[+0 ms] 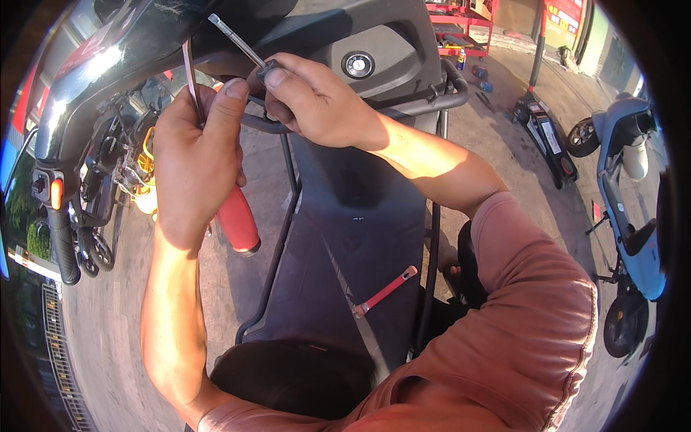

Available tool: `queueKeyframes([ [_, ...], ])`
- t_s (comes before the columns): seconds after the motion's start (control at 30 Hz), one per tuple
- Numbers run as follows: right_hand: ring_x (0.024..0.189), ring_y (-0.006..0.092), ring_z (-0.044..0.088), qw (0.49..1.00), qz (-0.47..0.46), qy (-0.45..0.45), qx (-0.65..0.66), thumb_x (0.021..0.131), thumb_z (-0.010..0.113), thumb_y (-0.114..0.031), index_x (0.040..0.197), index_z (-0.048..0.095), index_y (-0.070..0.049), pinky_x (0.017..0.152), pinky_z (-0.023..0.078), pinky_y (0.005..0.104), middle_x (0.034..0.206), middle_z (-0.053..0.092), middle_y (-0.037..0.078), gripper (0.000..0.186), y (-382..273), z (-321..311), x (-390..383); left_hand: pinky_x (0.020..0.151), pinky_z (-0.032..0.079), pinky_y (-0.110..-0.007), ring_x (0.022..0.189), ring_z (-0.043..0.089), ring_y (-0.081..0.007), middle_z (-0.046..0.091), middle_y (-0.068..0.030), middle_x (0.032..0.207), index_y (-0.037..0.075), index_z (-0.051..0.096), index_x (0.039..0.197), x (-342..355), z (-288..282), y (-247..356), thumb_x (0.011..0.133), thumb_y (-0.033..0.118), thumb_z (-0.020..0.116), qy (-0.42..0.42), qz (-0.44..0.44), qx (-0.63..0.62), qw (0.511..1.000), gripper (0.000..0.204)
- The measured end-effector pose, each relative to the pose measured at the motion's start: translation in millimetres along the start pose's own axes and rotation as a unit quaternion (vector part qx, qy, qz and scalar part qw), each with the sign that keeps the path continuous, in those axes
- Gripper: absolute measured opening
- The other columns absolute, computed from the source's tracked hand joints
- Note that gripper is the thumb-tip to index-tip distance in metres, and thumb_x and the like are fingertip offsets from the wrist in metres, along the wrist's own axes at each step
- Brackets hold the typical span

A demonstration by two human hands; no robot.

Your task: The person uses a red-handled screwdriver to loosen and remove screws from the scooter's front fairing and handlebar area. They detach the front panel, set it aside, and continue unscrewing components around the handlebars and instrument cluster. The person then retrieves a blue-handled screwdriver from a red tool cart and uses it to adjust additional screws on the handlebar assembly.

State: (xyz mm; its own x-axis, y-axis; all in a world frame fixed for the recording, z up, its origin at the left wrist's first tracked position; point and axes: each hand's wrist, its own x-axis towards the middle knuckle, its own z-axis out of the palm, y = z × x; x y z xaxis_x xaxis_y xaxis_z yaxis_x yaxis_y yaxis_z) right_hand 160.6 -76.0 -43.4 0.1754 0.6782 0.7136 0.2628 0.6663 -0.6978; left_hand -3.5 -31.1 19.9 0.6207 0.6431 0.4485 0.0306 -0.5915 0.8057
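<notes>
My left hand (194, 151) is closed round a tool with a thick red handle (237, 222). Its thin metal shaft (191, 79) rises past my thumb toward the glossy black scooter panel (129, 50). Just to the right, my right hand (317, 101) grips a slim screwdriver (241, 42) by its dark end, the metal shaft slanting up and left. My fingers partly hide its handle. Both hands are in front of the scooter's front panel, near a round key lock (358, 65). A short red tool with metal ends (386, 291) lies on the dark scooter footboard (338, 245).
Black tube bars (277, 245) frame the footboard, and a handlebar grip (63, 245) juts out at left. A black floor jack (547, 140), a blue scooter (626, 194) and a red tool cart (461, 32) stand on the paving to the right. Other two-wheelers (108, 173) are at left.
</notes>
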Motion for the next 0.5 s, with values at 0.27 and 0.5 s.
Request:
queueKeyframes([
  [0.27, 0.059, 0.0060, 0.044, 0.998, 0.012, -0.040, -0.048, 0.107, 0.042, -0.030, 0.105, 0.059, 0.000, 0.054, 0.039, 0.0238, 0.067, 0.050, 0.000, 0.035, -14.8, -12.8, -1.0, 0.038, 0.040, -0.025, 0.041, 0.047, -0.0090, 0.050, -0.0011, 0.054, 0.005, 0.050, 0.082, -1.9, 5.3, 0.2, 0.093, 0.032, 0.071, 0.003, -0.015, -0.030, 0.999, 0.036],
  [0.5, 0.066, 0.0091, 0.053, 0.979, -0.116, 0.024, -0.166, 0.103, 0.051, -0.025, 0.108, 0.061, 0.000, 0.062, 0.047, 0.0269, 0.071, 0.057, 0.001, 0.027, 17.8, -15.5, 19.3, 0.037, 0.039, -0.025, 0.040, 0.046, -0.0087, 0.049, -0.0004, 0.053, 0.006, 0.048, 0.079, 1.8, 5.1, -11.5, 0.092, 0.032, 0.073, 0.016, -0.002, -0.022, 1.000, 0.039],
])
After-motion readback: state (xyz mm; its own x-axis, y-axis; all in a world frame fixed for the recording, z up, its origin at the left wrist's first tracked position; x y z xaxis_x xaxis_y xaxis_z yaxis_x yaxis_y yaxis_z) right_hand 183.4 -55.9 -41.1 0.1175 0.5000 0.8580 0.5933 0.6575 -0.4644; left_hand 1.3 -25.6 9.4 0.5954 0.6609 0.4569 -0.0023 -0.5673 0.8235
